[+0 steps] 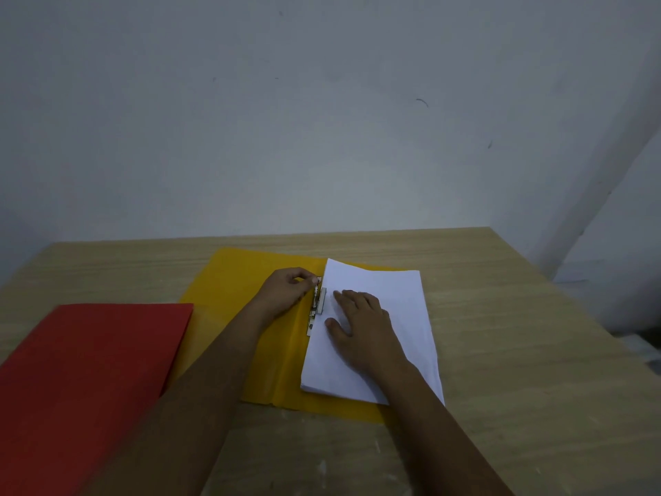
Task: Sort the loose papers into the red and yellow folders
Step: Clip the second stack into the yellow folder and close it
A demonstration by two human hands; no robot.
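Many thin, limp papers (372, 331) are pressed flat inside the open yellow folder (236, 281) by the spread right hand (361, 318); the metal clip (316, 304) is pinched by the left hand (286, 291)

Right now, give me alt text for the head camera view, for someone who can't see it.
A person's right hand presses flat on a stack of white papers in an open yellow folder, while the left hand pinches the folder's metal clip. A closed red folder lies to the left on the wooden table.
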